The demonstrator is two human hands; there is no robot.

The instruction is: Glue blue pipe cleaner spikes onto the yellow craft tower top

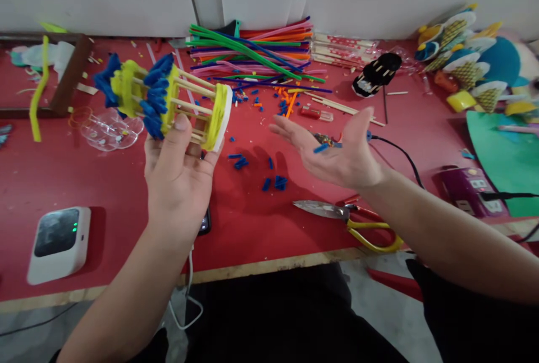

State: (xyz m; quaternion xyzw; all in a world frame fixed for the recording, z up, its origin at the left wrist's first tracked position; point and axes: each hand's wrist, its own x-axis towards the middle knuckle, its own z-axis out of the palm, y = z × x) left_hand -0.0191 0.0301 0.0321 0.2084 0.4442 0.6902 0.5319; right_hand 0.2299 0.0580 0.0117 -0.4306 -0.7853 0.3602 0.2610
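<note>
My left hand (179, 175) is raised above the red table (84, 178) and closed on a craft piece (166, 99) made of wooden sticks between yellow rims, trimmed with blue pipe-cleaner tufts. It is tilted on its side, my thumb pressing its lower sticks. My right hand (337, 150) hovers palm-up to the right, fingers stretched out, with a small blue pipe-cleaner piece (320, 148) lying on the palm. Short blue pieces (275, 182) lie scattered on the table between the hands.
A bundle of coloured pipe cleaners (252, 49) and wooden sticks (341, 49) lies at the back. Scissors with yellow handles (353, 220) rest near the front edge. A white device (59, 242) sits front left, a power strip (471, 189) right, clear plastic tray (109, 130) left.
</note>
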